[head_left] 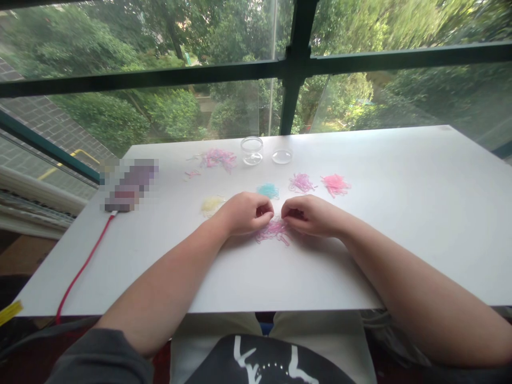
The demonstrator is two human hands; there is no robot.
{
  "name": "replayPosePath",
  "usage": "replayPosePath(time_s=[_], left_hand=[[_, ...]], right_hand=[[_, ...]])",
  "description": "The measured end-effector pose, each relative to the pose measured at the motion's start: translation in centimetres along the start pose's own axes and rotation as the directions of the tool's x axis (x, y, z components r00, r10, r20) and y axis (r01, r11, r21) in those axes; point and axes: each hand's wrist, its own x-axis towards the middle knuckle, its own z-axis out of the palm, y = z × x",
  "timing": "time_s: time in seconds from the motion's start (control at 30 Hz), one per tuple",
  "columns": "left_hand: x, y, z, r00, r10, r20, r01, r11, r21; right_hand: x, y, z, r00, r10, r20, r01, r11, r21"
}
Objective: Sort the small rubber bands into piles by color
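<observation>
My left hand [250, 213] is closed in a pinch, thumb against forefinger, just over the left side of a mixed pink and purple pile of thin rubber bands [272, 230]. Facing it across a small gap, my right hand [308, 214] also has its fingers curled together at the pile's right side. Whatever is between the fingertips is too small to make out. Beyond my hands lie sorted heaps: blue bands [268, 191], purple bands [302, 182] and pink bands [335, 184]. Pale yellow bands [212, 205] lie left of my left hand, partly behind it.
A clear round jar [252, 151] stands at the table's back, with its clear lid [282, 156] to the right. Another mixed pile of bands [218, 159] lies left of the jar. A blurred-out phone-like device [132, 184] with a red cable [86, 261] lies on the white table [420, 229].
</observation>
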Motion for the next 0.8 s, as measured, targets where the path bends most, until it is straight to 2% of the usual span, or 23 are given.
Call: replayPosePath(time_s=[0.37,0.67,0.8], left_hand=[[-0.01,-0.01,0.11,1.0,0.007,0.005,-0.007,1.0,-0.006],[-0.04,0.2,0.09,1.0,0.006,0.015,-0.006,1.0,-0.009],[-0.07,0.2,0.23,1.0,0.013,-0.017,-0.014,0.999,-0.041]], right_hand=[[-0.01,0.42,-0.08,0.999,0.024,-0.024,-0.023,0.999,0.05],[0.12,0.49,0.14,0.998,0.009,-0.058,-0.008,1.0,0.012],[0.19,0.71,0.35,0.997,0.019,-0.071,-0.016,0.999,0.035]])
